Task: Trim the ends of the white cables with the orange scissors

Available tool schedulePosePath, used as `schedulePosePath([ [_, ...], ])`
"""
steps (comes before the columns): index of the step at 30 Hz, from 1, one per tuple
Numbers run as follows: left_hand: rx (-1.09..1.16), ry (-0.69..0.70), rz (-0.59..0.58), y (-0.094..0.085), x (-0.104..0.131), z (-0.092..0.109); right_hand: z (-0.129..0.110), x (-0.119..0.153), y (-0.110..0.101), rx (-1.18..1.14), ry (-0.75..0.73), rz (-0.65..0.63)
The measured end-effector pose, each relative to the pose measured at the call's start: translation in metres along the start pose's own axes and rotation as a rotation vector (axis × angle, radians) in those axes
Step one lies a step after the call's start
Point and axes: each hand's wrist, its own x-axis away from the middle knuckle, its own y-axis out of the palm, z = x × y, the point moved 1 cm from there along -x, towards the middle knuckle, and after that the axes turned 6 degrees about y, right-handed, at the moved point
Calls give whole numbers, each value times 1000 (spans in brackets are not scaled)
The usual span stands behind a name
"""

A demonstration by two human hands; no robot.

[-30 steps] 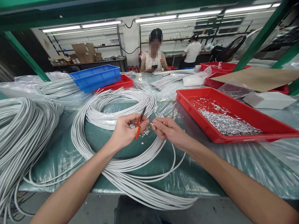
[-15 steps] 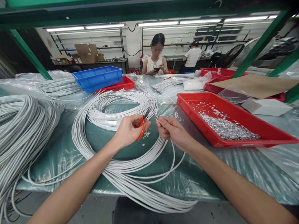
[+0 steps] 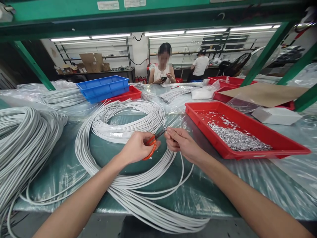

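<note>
Orange-handled scissors [image 3: 151, 149] are gripped in my left hand [image 3: 137, 147], their dark blades pointing right toward the fingertips of the other hand. My right hand [image 3: 180, 141] is closed around the end of a white cable [image 3: 183, 168]; short thin wire tips stick out past its thumb, and the blades meet or overlap them there. Below the hands, the white cable runs into a large coiled bundle [image 3: 146, 173] of the same cable lying on the table. A second coil [image 3: 119, 127] lies just behind, its cut ends fanned out at the back.
To the right, a red tray [image 3: 205, 132] holds many small shiny metal pieces. A blue bin [image 3: 104, 87] stands at the back left. More white cable [image 3: 27, 145] is heaped at far left. Across the table a person [image 3: 162, 71] holds a phone. Green posts [image 3: 269, 54] frame the bench.
The scissors have turned from near my palm so the blades now reach the wire tips at my right hand. The head view has tilted up slightly.
</note>
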Motion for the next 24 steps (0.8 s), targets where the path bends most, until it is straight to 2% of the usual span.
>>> schedulePosePath([
  [14,215,-125,-130,-1,1,8,2,-2,-7,183,-58,-23],
  [19,238,-147,-127,-3,1,8,2,-2,-9,123,-8,-8],
  [24,221,-135,-110,-3,0,4,0,-1,-10,96,49,-63],
])
